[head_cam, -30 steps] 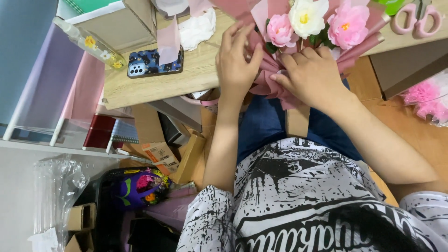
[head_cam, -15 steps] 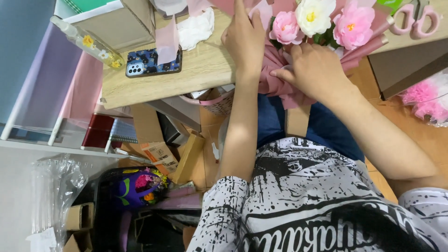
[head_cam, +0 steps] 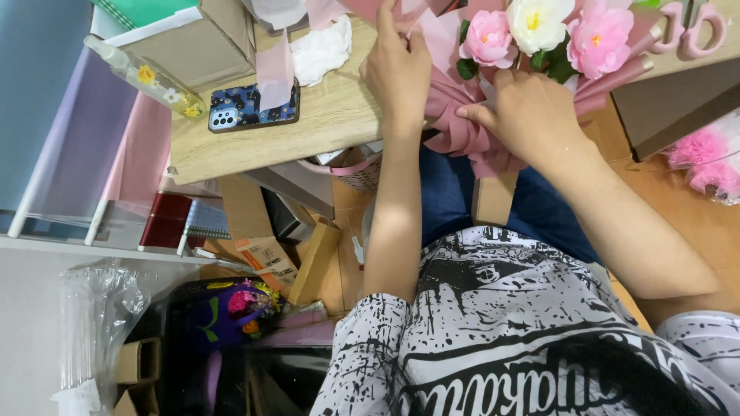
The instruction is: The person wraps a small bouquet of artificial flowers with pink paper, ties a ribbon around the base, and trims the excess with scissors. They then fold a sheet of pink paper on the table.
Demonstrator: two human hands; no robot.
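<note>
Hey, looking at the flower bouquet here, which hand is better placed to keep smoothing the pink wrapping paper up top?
Probably the left hand: its fingers already rest on the upper edge of the pink wrapping paper beside the flowers. The right hand is occupied, gripping the gathered paper at the bouquet's neck, so letting go might loosen it.

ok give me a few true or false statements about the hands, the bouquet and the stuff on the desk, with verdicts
1. The right hand grips the pink wrapping of the bouquet just below the flowers. True.
2. The left hand rests on the phone. False: it is on the pink wrapping paper, apart from the phone.
3. The phone lies on the wooden desk. True.
4. The bouquet holds only red flowers. False: they are pink and white.
5. Pink scissors lie at the right, near the bouquet. True.
</note>
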